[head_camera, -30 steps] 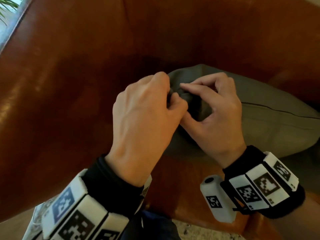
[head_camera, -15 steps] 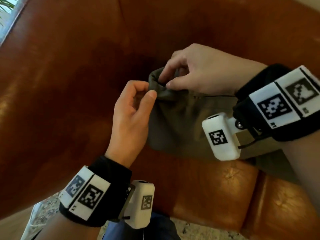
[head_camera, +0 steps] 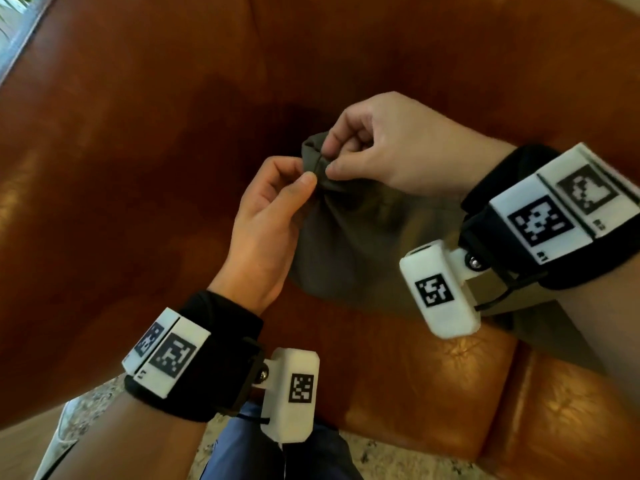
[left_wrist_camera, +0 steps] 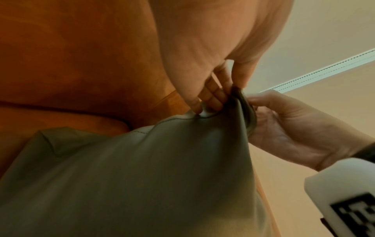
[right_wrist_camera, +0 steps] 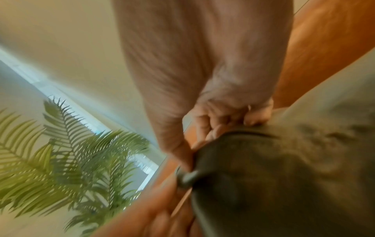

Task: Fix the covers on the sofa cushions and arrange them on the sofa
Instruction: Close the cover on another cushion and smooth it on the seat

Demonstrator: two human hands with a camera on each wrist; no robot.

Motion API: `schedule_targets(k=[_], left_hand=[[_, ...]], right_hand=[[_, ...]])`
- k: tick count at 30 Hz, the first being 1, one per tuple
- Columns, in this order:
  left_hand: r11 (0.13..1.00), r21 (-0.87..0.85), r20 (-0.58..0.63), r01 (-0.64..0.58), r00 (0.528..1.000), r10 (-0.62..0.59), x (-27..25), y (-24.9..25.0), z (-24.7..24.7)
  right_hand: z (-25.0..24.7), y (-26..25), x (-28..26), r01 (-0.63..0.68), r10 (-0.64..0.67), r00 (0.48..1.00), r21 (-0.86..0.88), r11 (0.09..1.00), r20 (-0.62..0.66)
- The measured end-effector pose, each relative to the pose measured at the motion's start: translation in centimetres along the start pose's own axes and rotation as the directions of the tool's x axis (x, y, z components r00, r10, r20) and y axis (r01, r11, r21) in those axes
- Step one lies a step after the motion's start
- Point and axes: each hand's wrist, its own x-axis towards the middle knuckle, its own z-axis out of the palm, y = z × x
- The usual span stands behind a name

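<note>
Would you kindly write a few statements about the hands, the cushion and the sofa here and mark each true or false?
1. Both hands pinch the same corner of the cushion. True: the left hand and right hand meet there.
2. The cushion cover is bright red. False: it is olive green.
3. The sofa is brown leather. True.
4. The right hand lies flat on the sofa seat. False: it is raised, gripping the cushion corner.
5. A leafy plant shows in the right wrist view. True.
</note>
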Motion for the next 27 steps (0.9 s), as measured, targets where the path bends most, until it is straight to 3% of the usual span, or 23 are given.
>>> schedule_targets(k=[4,8,11,19,27], left_hand=[[0.992,0.079,-0.134,0.096,0.987,-0.085,1.1,0.4,0.6],[0.991,0.038,-0.037,0.131,0.991,-0.130,1.5,0.9,0.1],[0.991,-0.046,0.019,0.128,0.992,-0.127,1.5,0.7,0.0],[0.982,-0.140,0.096,0.128,0.989,-0.115,2.6,0.5,0.5],[0.992,0.057,0.078,0.114,0.990,-0.118,2.7,0.7,0.0]], right_hand=[[2.2,-0.1,-0.7,0.125,-0.127,0.962,-0.026,0.992,-0.241],[3.4,0.7,-1.7,0.219,-0.240,0.892,-0.099,0.971,-0.384],[3.3,1.6,-2.1,0.199,-0.232,0.860,-0.120,0.973,-0.455],[1.5,1.5,-1.9,0.091,-0.099,0.895,-0.038,0.995,-0.436],[1.0,1.3,-0.5,0.061,-0.103,0.919,-0.122,0.991,-0.380]])
